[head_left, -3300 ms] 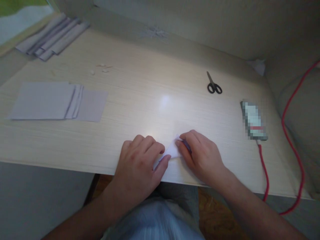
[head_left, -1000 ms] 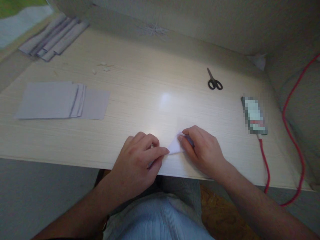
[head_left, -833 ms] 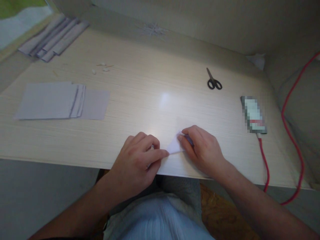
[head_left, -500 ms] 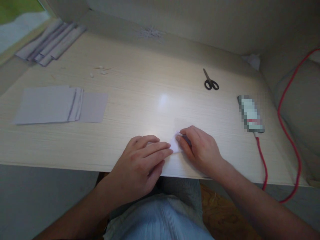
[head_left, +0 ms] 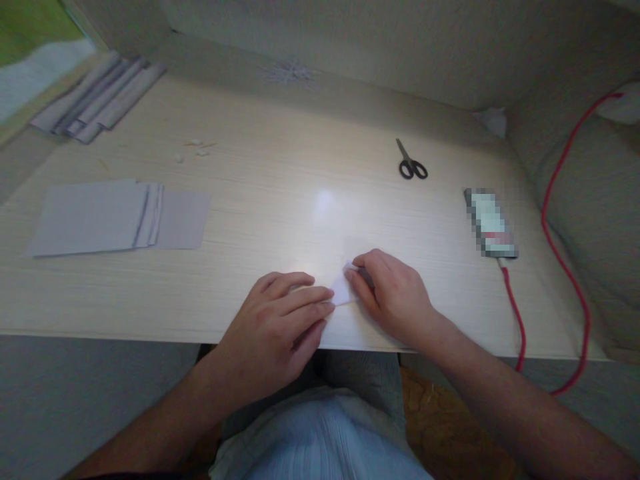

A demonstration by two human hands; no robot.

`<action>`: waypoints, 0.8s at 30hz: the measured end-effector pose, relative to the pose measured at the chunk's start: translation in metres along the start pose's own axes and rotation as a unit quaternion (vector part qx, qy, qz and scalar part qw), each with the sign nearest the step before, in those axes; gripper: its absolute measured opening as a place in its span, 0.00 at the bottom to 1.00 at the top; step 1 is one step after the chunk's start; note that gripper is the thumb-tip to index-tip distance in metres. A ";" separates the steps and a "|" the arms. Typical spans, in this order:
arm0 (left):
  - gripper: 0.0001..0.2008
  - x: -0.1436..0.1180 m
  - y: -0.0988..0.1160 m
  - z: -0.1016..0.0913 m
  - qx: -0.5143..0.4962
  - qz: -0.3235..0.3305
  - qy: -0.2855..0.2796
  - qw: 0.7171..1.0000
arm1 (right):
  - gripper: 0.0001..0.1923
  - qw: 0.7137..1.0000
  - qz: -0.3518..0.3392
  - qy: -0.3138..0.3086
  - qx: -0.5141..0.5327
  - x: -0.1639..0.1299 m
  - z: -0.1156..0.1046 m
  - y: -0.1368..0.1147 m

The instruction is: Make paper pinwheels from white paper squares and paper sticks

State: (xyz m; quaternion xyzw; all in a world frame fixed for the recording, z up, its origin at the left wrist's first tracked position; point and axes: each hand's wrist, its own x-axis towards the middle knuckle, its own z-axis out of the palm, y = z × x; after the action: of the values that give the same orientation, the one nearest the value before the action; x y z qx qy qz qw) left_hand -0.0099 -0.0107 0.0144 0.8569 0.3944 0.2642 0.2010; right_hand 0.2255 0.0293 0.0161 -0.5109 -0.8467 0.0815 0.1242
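Note:
A small folded piece of white paper (head_left: pixel 341 291) lies on the light wooden table (head_left: pixel 280 193) close to its front edge. My left hand (head_left: pixel 277 320) lies flat over the paper's left part, fingers stretched toward the right. My right hand (head_left: pixel 390 297) presses its fingertips on the paper's right side. Only a small white wedge of the paper shows between the two hands.
A fanned stack of pale paper sheets (head_left: pixel 120 217) lies at the left, folded strips (head_left: pixel 97 100) at the far left corner. Black scissors (head_left: pixel 411 163) and a phone (head_left: pixel 490 223) on a red cable (head_left: pixel 550 220) lie at the right. Small scraps (head_left: pixel 193 150) lie at the back left.
My left hand has flattened and its fingers have slid right over the paper, covering more of it. My right hand has kept its place on the paper.

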 end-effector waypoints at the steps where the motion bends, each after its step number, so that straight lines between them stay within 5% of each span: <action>1: 0.13 0.000 0.000 0.000 0.000 0.001 0.000 1.000 | 0.11 1.000 -0.001 -0.001 0.000 0.000 0.000 0.000; 18: 0.10 0.003 0.000 0.000 -0.012 -0.007 0.007 1.000 | 0.09 0.999 0.033 0.017 0.033 0.001 0.000 -0.002; 24: 0.07 0.029 -0.005 -0.006 0.007 -0.005 -0.068 0.998 | 0.12 0.998 0.044 0.023 0.037 0.000 0.001 -0.002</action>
State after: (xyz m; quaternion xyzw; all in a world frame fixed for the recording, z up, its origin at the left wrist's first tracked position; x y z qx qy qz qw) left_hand -0.0006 0.0153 0.0249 0.8725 0.3854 0.2016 0.2228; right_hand 0.2232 0.0286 0.0153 -0.5446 -0.8168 0.1062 0.1584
